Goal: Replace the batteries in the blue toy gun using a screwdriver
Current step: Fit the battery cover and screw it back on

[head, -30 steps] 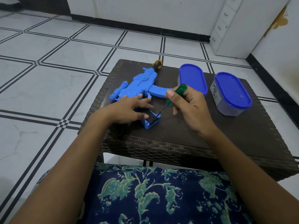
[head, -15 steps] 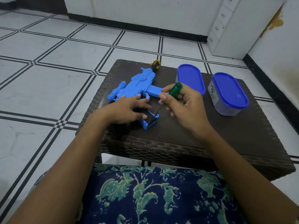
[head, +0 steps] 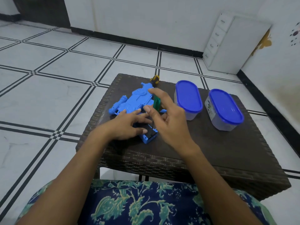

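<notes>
On the wicker table [head: 211, 153], blue toy gun [head: 136, 101], label on container [head: 224, 109] unreadable

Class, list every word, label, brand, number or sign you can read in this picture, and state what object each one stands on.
None can be read.
Right container: a label with a small picture and print on its side wall, too small and blurred to read.
Left container, blue toy gun, green screwdriver in the right hand: no text visible.
</notes>
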`<state>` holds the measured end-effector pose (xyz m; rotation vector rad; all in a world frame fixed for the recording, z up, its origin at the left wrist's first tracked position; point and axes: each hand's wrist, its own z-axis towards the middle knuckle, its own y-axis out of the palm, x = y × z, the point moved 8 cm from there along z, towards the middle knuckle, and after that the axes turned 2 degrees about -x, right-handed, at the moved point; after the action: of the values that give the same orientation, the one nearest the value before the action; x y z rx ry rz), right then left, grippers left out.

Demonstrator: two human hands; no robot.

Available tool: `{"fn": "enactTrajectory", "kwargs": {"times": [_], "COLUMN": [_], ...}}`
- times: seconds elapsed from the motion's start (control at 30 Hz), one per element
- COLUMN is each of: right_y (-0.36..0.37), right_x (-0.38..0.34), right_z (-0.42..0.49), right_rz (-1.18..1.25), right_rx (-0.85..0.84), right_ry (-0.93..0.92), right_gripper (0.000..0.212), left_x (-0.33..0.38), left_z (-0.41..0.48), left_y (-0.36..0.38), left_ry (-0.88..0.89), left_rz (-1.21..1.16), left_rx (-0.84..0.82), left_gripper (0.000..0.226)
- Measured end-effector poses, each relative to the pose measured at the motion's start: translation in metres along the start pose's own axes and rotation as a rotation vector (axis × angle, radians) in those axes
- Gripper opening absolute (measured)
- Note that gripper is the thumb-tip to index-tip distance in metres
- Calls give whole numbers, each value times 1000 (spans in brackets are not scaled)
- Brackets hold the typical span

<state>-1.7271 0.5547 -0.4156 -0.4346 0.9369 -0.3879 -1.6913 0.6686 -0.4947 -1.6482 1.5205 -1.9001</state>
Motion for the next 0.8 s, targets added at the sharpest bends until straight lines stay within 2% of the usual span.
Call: {"fn": "enactTrajectory", "kwargs": {"times": [0.1, 0.3, 0.57, 0.8], "right_y": [-6, -15, -15, -16], "right_x": [6, 10, 9, 12], "right_z": [-1, -5, -7, -6], "right_rz": [47, 128, 117, 113], "right_rx": [21, 70, 41, 12], "right_ry": [29, 9, -4, 2], "right_gripper": [32, 38, 36, 37], "left_x": [-6, -8, -8, -11], "left_z": [2, 5, 2, 5], "left_y": [3, 2, 3, 3], "left_ry": [1, -2, -16, -25], "left_rz": [-1, -10, 15, 28], "left_rx": [-3, 2, 15, 80], "left_gripper": [42, 40, 52, 53]}}
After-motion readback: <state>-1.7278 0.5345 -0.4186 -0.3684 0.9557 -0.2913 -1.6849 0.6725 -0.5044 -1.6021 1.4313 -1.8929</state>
